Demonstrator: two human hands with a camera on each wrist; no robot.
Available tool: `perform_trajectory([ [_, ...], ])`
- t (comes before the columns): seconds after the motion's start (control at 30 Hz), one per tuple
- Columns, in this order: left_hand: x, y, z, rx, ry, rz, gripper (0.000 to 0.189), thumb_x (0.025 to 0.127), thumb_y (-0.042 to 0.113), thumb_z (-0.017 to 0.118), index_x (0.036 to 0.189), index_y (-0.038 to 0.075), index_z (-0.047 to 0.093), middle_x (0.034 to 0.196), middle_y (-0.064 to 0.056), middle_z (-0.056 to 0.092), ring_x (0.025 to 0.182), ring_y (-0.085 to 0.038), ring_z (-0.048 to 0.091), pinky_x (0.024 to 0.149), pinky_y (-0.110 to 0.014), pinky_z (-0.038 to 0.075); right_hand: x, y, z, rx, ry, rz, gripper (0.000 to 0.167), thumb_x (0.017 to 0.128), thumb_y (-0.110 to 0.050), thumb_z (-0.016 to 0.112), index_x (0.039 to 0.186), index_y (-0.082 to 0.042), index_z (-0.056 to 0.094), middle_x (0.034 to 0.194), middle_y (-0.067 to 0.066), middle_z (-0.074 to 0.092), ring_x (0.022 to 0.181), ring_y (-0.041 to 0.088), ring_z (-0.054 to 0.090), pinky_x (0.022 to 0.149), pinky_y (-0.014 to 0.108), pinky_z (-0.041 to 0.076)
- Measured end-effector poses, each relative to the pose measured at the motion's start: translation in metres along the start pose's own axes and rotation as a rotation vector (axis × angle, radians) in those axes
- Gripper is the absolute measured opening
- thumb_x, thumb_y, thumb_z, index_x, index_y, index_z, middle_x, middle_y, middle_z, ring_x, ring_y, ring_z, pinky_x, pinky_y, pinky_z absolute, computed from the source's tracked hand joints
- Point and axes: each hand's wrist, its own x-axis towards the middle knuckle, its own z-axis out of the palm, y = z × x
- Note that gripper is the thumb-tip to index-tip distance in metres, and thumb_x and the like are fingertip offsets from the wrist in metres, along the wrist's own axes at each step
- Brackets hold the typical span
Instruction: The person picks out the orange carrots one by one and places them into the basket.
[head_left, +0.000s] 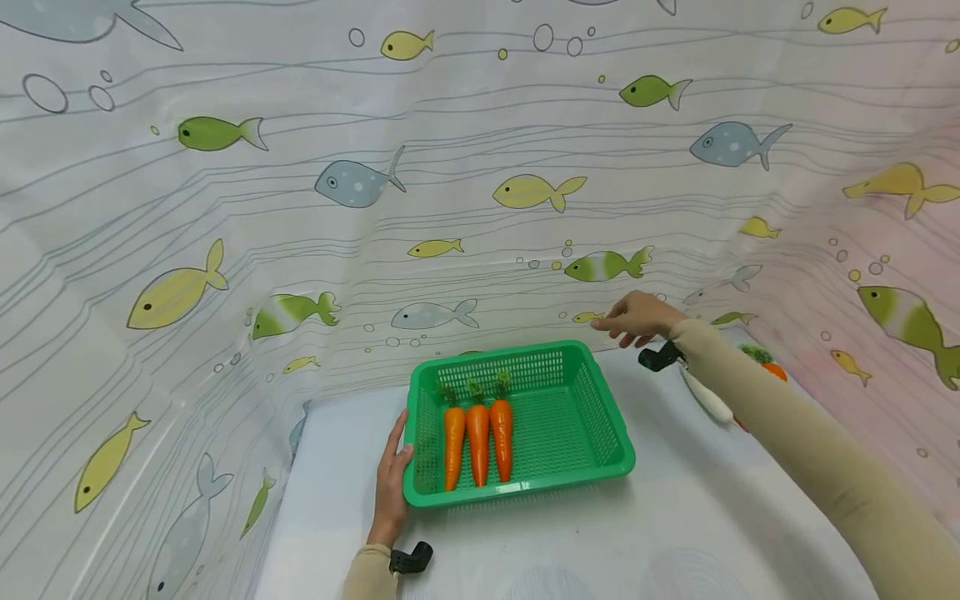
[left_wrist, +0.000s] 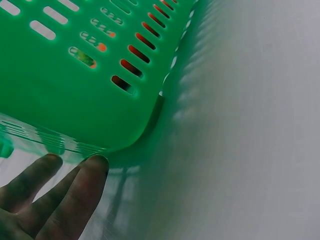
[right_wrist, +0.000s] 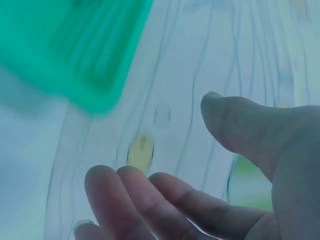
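Note:
A green plastic basket [head_left: 543, 425] with slotted walls stands on the white table. Three orange carrots [head_left: 477, 442] with green tops lie side by side in its left half. My left hand [head_left: 392, 479] rests along the basket's left side, fingers extended; in the left wrist view its fingertips [left_wrist: 95, 165] meet the green wall near a corner. Beyond the basket's right back corner, my right hand [head_left: 641, 317] hovers in the air with nothing in it. The right wrist view shows its thumb [right_wrist: 230, 120] well apart from loosely bent fingers.
On the right of the table, partly behind my right sleeve [head_left: 795, 442], lie a long white vegetable [head_left: 708, 398], a round orange item [head_left: 776, 372] and something leafy green [head_left: 756, 353]. A fish-patterned curtain [head_left: 480, 167] surrounds the table at the back and sides.

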Motion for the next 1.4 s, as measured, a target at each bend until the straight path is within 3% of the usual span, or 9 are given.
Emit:
perform_trajectory([
  [0.2, 0.0, -0.001, -0.004, 0.015, 0.006, 0.005, 0.055, 0.113, 0.032, 0.034, 0.168, 0.041, 0.03, 0.176, 0.008, 0.025, 0.161, -0.026, 0.023, 0.128, -0.061, 0.017, -0.015, 0.049, -0.037, 0.009, 0.039, 0.103, 0.078, 0.105, -0.054, 0.06, 0.143, 0.015, 0.055, 0.131, 0.03, 0.07, 0.101, 0.033, 0.077, 0.082, 0.043, 0.064],
  [0.4, 0.002, 0.0, -0.008, 0.027, 0.013, -0.003, 0.054, 0.114, 0.033, 0.033, 0.166, 0.045, 0.03, 0.175, 0.012, 0.026, 0.16, -0.02, 0.025, 0.127, -0.051, 0.02, -0.022, 0.107, -0.054, 0.021, 0.093, 0.222, 0.082, 0.103, -0.053, 0.064, 0.141, 0.019, 0.054, 0.131, 0.034, 0.067, 0.103, 0.038, 0.074, 0.076, 0.04, 0.064],
  [0.57, 0.003, -0.001, -0.008, 0.026, 0.007, 0.008, 0.054, 0.114, 0.034, 0.033, 0.167, 0.044, 0.03, 0.175, 0.01, 0.025, 0.161, -0.022, 0.024, 0.128, -0.056, 0.018, -0.032, 0.146, -0.054, 0.018, 0.142, 0.292, 0.074, 0.1, -0.043, 0.07, 0.137, 0.02, 0.057, 0.113, 0.032, 0.068, 0.094, 0.037, 0.071, 0.072, 0.04, 0.064],
  [0.7, 0.002, -0.003, -0.007, 0.018, 0.008, 0.009, 0.054, 0.114, 0.032, 0.034, 0.167, 0.041, 0.03, 0.176, 0.009, 0.025, 0.162, -0.024, 0.023, 0.128, -0.061, 0.016, -0.034, 0.172, -0.047, -0.07, 0.134, 0.312, 0.069, 0.097, -0.038, 0.072, 0.133, 0.019, 0.059, 0.091, 0.019, 0.068, 0.079, 0.029, 0.068, 0.067, 0.038, 0.062],
  [0.83, 0.001, -0.003, -0.005, 0.008, 0.003, 0.002, 0.055, 0.114, 0.032, 0.034, 0.167, 0.042, 0.03, 0.176, 0.009, 0.025, 0.163, -0.023, 0.021, 0.129, -0.06, 0.016, -0.031, 0.196, -0.038, -0.213, 0.111, 0.298, 0.065, 0.094, -0.04, 0.075, 0.123, 0.017, 0.066, 0.095, 0.022, 0.074, 0.084, 0.034, 0.07, 0.069, 0.043, 0.061],
  [0.93, 0.001, -0.002, -0.003, 0.007, 0.002, 0.001, 0.054, 0.114, 0.032, 0.034, 0.167, 0.042, 0.03, 0.176, 0.01, 0.024, 0.163, -0.023, 0.02, 0.129, -0.059, 0.016, -0.032, 0.204, -0.03, -0.271, 0.107, 0.313, 0.064, 0.092, -0.042, 0.077, 0.12, 0.015, 0.067, 0.108, 0.029, 0.073, 0.093, 0.04, 0.07, 0.073, 0.047, 0.06],
  [1.03, 0.001, -0.002, -0.002, 0.005, -0.001, 0.002, 0.054, 0.114, 0.032, 0.033, 0.167, 0.041, 0.029, 0.176, 0.01, 0.024, 0.163, -0.024, 0.021, 0.129, -0.06, 0.016, -0.039, 0.202, -0.023, -0.251, 0.092, 0.34, 0.062, 0.095, -0.038, 0.074, 0.122, 0.018, 0.063, 0.113, 0.033, 0.069, 0.091, 0.041, 0.069, 0.072, 0.046, 0.06],
  [1.23, 0.0, -0.002, -0.001, 0.007, -0.004, 0.009, 0.056, 0.113, 0.033, 0.033, 0.169, 0.035, 0.029, 0.176, 0.007, 0.024, 0.163, -0.027, 0.021, 0.128, -0.062, 0.016, -0.055, 0.187, -0.009, -0.109, 0.067, 0.405, 0.045, 0.101, -0.026, 0.064, 0.118, 0.016, 0.059, 0.1, 0.025, 0.065, 0.073, 0.031, 0.068, 0.064, 0.038, 0.06],
  [1.4, 0.0, -0.002, 0.0, 0.013, -0.002, 0.015, 0.055, 0.114, 0.033, 0.033, 0.168, 0.039, 0.029, 0.176, 0.007, 0.025, 0.163, -0.027, 0.021, 0.128, -0.062, 0.016, -0.052, 0.193, -0.007, -0.173, 0.085, 0.365, 0.04, 0.097, -0.027, 0.067, 0.107, 0.012, 0.065, 0.092, 0.019, 0.067, 0.075, 0.03, 0.064, 0.063, 0.036, 0.055],
])
